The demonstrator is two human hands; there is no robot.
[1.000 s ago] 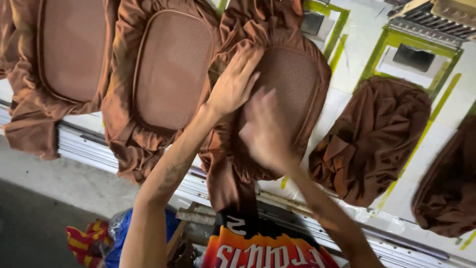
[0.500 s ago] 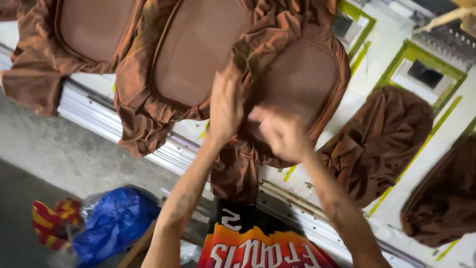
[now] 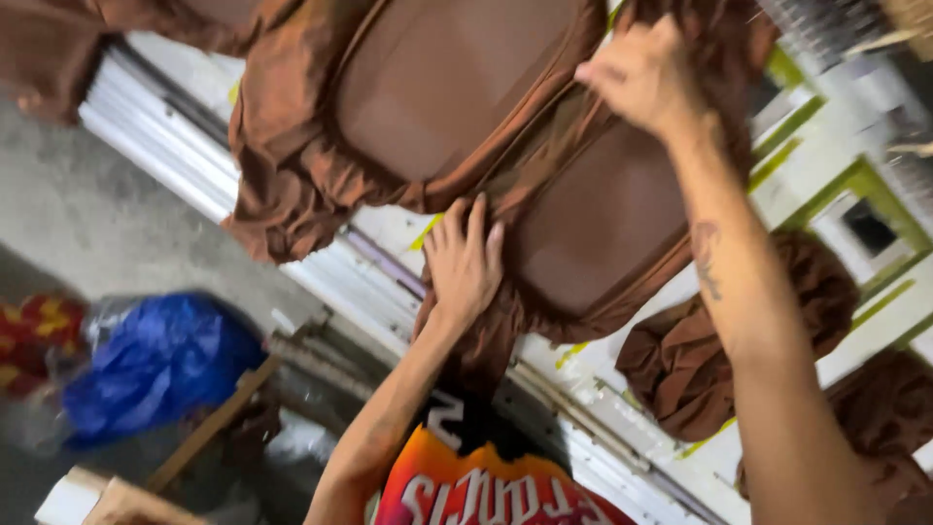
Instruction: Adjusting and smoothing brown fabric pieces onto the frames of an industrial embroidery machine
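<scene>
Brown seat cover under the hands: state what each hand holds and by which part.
The left hand lies flat on the brown seat cover at its gathered lower edge. The right hand is at its upper edge; whether those fingers grip cannot be told.

A crumpled blue plastic bag [image 3: 155, 365] lies on the floor at lower left.
</scene>
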